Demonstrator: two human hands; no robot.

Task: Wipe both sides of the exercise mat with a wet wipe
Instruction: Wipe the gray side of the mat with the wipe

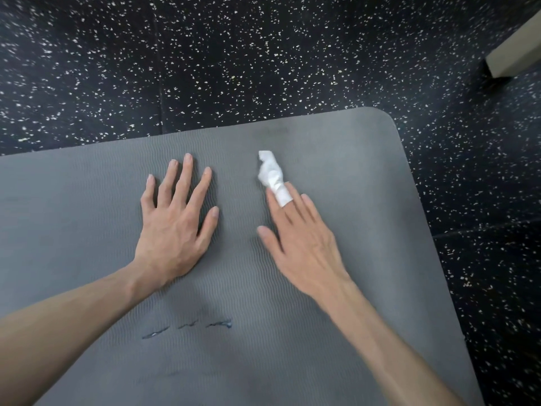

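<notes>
Left hand (pixel 172 227) pressed flat on grey exercise mat (pixel 336 159), fingers (pixel 187 177) spread apart. White wet wipe (pixel 272 174) pinned under right hand (pixel 298 238), fingers extended, loosely apart.

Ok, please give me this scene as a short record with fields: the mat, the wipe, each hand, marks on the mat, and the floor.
mat: grey ribbed foam exercise mat, lying flat, rounded corner at far right
wipe: crumpled white wet wipe, on the mat, tucked between the right hand's fingers
left hand: flat on the mat, fingers spread, holding nothing
right hand: palm down, blurred, pressing the wipe
marks: short dark scuffs near the forearms
floor: black rubber floor with white speckles
other: beige block at the top right
</notes>
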